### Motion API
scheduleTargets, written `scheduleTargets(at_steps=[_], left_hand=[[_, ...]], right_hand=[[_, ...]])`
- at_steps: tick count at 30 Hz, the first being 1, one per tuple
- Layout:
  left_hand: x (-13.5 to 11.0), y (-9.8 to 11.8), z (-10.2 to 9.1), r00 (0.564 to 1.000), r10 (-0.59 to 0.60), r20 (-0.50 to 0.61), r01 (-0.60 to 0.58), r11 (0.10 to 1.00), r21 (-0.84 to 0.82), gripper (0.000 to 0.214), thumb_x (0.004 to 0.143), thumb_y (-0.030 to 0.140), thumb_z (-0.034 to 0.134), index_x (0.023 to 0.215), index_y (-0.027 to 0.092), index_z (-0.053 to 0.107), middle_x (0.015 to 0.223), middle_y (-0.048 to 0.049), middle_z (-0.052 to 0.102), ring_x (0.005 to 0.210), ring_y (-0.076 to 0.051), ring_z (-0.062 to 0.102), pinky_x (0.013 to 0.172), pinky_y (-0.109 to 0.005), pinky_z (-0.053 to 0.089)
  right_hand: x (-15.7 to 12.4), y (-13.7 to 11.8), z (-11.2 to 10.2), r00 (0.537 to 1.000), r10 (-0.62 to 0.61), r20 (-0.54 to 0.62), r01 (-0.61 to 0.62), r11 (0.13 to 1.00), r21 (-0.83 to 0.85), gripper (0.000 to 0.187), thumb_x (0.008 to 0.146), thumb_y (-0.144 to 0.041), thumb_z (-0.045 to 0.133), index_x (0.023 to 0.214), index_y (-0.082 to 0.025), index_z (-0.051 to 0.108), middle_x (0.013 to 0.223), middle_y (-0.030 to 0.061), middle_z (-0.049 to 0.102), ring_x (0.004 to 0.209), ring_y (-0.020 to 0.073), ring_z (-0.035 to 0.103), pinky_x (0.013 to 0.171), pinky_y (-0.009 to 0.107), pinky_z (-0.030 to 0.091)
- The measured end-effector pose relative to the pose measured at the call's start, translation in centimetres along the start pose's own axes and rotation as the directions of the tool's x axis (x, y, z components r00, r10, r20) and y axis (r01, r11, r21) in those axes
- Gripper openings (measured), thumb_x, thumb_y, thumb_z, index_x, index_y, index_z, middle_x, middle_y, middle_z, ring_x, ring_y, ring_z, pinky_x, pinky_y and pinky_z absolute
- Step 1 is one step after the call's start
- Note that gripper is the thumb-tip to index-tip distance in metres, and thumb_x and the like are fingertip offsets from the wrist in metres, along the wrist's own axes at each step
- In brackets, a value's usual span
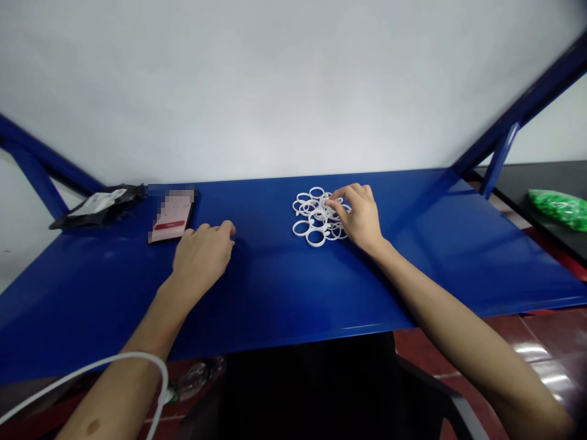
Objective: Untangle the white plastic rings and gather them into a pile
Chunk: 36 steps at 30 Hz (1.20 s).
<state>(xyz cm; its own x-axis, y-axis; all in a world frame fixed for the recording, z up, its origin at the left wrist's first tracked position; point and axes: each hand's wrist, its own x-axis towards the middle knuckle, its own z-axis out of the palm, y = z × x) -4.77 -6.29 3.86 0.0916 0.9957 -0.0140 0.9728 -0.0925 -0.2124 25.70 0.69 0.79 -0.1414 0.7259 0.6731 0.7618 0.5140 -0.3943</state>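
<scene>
Several thin white plastic rings (316, 237), joined or overlapping and with small tabs, lie in a pile on the blue table (275, 287). At the pile's right side, my right hand (360, 214) has its thumb and forefinger closed in a pinch on one white ring. The exact grip is partly hidden among the other rings. My left hand (202, 260) rests to the left of the pile, beside the phone. Its fingers are loosely curled under, seen from the back, and nothing shows in them.
A phone (172, 217) with a lit, partly blurred screen lies left of centre. Behind it on the left is a black plastic package (98, 206) with a white label. A white cable (132, 355) loops over my left forearm. Green bagged material (559, 208) sits on a black surface at right.
</scene>
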Motion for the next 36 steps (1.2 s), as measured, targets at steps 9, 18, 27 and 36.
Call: scheduleTargets(at_steps=[9, 18, 27, 36], left_hand=[[3.3, 3.7, -1.6, 0.950, 0.052, -0.309, -0.243, 0.745, -0.621, 0.019, 0.083, 0.013, 0.058, 0.099, 0.019, 0.064, 0.082, -0.0033, 0.067, 0.076, -0.019, 0.061, 0.071, -0.033, 0.049], [4.4, 6.2, 0.1, 0.982, 0.029, -0.188, -0.167, -0.339, -0.926, 0.004, 0.082, 0.015, 0.059, 0.083, 0.018, 0.059, 0.073, 0.0002, 0.061, 0.065, -0.012, 0.061, 0.059, -0.026, 0.055], [3.5, 7.7, 0.9, 0.978, 0.190, -0.088, 0.009, -0.459, -0.889, 0.007, 0.081, 0.019, 0.065, 0.083, 0.017, 0.058, 0.077, -0.0005, 0.063, 0.069, -0.013, 0.063, 0.063, -0.028, 0.058], [5.0, 5.5, 2.0, 0.899, -0.058, -0.433, -0.301, 0.636, -0.711, 0.007, 0.089, 0.019, 0.055, 0.092, 0.020, 0.062, 0.099, -0.0065, 0.067, 0.095, -0.023, 0.060, 0.092, -0.041, 0.050]], right_hand=[[-0.3, -1.4, -0.6, 0.998, -0.054, -0.022, 0.055, 0.998, 0.034, 0.021, 0.100, -0.039, 0.052, 0.102, -0.023, 0.066, 0.104, 0.0086, 0.062, 0.099, 0.0264, 0.056, 0.090, 0.047, 0.048], [-1.9, -4.7, -0.6, 0.960, -0.205, 0.190, 0.129, 0.927, 0.352, 0.033, 0.100, -0.033, 0.057, 0.131, -0.021, 0.056, 0.122, 0.0097, 0.065, 0.105, 0.0219, 0.064, 0.092, 0.039, 0.054], [-2.4, -5.1, -0.6, 0.978, -0.135, 0.157, 0.051, 0.891, 0.450, 0.011, 0.098, -0.031, 0.062, 0.101, -0.023, 0.067, 0.097, 0.0010, 0.076, 0.084, 0.0149, 0.072, 0.074, 0.027, 0.056], [-1.6, -4.4, -0.9, 0.997, -0.028, 0.077, -0.002, 0.930, 0.367, 0.017, 0.099, -0.030, 0.057, 0.088, -0.022, 0.066, 0.087, -0.0002, 0.075, 0.070, 0.0129, 0.068, 0.065, 0.027, 0.054]])
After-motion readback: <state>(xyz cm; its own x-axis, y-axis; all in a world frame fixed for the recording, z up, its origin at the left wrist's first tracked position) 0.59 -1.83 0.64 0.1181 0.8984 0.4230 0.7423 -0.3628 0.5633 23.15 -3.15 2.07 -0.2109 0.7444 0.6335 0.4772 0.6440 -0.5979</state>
